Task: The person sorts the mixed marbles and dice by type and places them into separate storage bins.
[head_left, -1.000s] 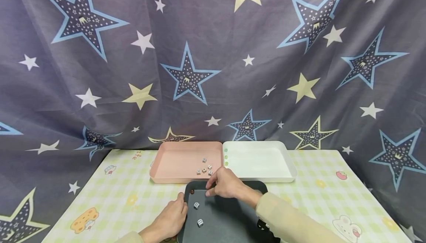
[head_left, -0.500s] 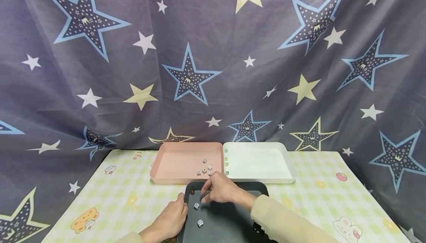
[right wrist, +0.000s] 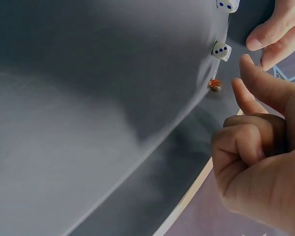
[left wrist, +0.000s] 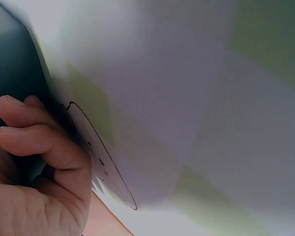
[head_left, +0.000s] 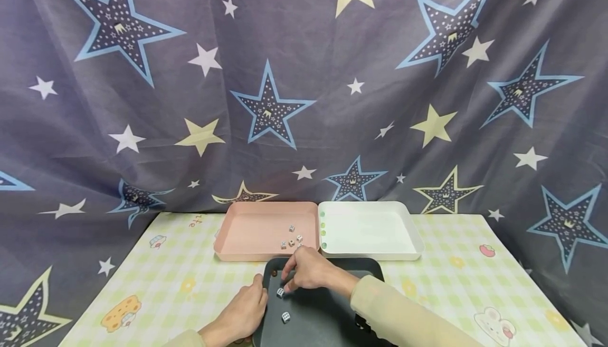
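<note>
My right hand (head_left: 311,269) hovers over the dark grey tray (head_left: 323,312), thumb and index finger parted beside a white die (head_left: 280,292). In the right wrist view the other fingers curl toward the palm, and nothing shows between the thumb and index finger. A second white die (head_left: 285,317) lies nearer me along the left side. A small orange-brown bead (right wrist: 215,85) sits close to the tray's far left corner. At the tray's left wall, my left hand (head_left: 242,307) grips the edge; its bent fingers (left wrist: 44,140) show in the left wrist view.
Behind the dark tray stand a pink tray (head_left: 256,257) with several dice (head_left: 292,228) and a white tray (head_left: 370,255) with several small green pieces (head_left: 323,225) along its left wall. A checked cloth (head_left: 166,273) covers the table. A star-patterned curtain (head_left: 304,114) hangs behind.
My right hand has moved left and slightly toward me, from the tray's far edge to beside the die. One more green piece shows in the white tray. My left hand stays put.
</note>
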Demonstrator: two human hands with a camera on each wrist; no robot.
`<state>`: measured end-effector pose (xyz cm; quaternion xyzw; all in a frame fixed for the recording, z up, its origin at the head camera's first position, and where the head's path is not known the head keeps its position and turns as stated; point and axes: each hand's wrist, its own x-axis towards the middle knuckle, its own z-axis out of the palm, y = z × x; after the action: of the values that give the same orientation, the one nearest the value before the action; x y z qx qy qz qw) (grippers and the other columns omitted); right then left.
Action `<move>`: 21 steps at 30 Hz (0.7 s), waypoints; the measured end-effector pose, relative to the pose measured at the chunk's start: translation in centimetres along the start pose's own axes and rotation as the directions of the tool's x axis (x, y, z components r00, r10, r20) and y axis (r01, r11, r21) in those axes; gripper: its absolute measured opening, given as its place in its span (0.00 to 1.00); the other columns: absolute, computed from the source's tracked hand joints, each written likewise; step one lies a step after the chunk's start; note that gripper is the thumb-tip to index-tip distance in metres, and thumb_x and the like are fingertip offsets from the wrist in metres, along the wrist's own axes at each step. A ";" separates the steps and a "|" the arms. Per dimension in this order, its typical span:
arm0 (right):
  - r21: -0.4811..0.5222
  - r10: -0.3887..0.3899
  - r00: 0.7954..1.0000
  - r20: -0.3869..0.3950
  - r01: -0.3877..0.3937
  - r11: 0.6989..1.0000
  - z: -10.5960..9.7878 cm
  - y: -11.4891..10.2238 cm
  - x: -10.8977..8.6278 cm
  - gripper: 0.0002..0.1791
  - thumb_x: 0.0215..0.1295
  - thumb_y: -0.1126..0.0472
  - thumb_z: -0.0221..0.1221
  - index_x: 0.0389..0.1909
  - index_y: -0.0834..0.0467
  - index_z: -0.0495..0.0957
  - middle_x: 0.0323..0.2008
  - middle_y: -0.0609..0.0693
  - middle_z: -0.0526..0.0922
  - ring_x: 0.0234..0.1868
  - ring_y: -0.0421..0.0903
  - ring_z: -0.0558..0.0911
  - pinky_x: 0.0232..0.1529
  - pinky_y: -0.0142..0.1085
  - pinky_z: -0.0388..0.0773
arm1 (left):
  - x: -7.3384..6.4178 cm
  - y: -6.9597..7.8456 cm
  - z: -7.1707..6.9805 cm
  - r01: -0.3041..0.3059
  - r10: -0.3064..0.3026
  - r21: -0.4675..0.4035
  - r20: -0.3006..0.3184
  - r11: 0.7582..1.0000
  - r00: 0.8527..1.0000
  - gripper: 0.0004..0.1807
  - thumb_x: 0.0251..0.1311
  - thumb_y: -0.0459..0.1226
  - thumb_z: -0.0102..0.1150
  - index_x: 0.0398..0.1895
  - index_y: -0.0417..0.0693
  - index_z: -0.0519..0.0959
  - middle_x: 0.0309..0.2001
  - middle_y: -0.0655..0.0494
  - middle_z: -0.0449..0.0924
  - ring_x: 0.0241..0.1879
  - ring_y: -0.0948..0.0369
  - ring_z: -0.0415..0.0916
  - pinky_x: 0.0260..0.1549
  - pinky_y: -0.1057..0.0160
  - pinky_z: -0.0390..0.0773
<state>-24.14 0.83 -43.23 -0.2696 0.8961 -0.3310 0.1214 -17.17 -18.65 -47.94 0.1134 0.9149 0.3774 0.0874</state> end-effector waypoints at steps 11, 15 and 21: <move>-0.005 0.010 0.999 0.047 -0.010 1.000 0.6 0.1 0.3 0.11 0.46 0.65 0.84 0.27 0.52 0.91 0.26 0.38 0.86 0.23 0.36 0.72 0.25 0.28 0.70 | 0.1 0.1 -0.1 -0.003 0.003 -0.001 0.007 1.000 1.000 0.09 0.81 0.32 0.37 0.45 0.34 0.67 0.18 0.51 0.73 0.05 0.66 0.70 0.03 0.64 0.72; -0.001 0.014 0.998 0.063 -0.014 1.000 0.8 -0.1 0.4 0.11 0.46 0.65 0.83 0.26 0.52 0.91 0.24 0.39 0.86 0.23 0.37 0.74 0.25 0.28 0.71 | 0.1 0.1 -0.2 0.016 -0.017 0.002 0.013 1.000 1.000 0.09 0.81 0.32 0.37 0.45 0.34 0.67 0.18 0.50 0.73 0.06 0.65 0.71 0.03 0.64 0.73; -0.008 0.018 0.997 0.078 -0.018 1.000 0.9 -0.3 0.5 0.11 0.45 0.67 0.83 0.25 0.52 0.90 0.29 0.39 0.88 0.27 0.36 0.76 0.30 0.29 0.74 | 0.1 0.1 -0.1 0.031 -0.031 -0.023 0.027 0.999 0.999 0.09 0.82 0.33 0.37 0.45 0.36 0.67 0.18 0.49 0.74 0.05 0.64 0.72 0.02 0.61 0.75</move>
<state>-24.08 -0.16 -43.73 -0.2747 0.8943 -0.3157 0.1585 -17.23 -18.60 -47.76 0.1031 0.9108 0.3851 0.1067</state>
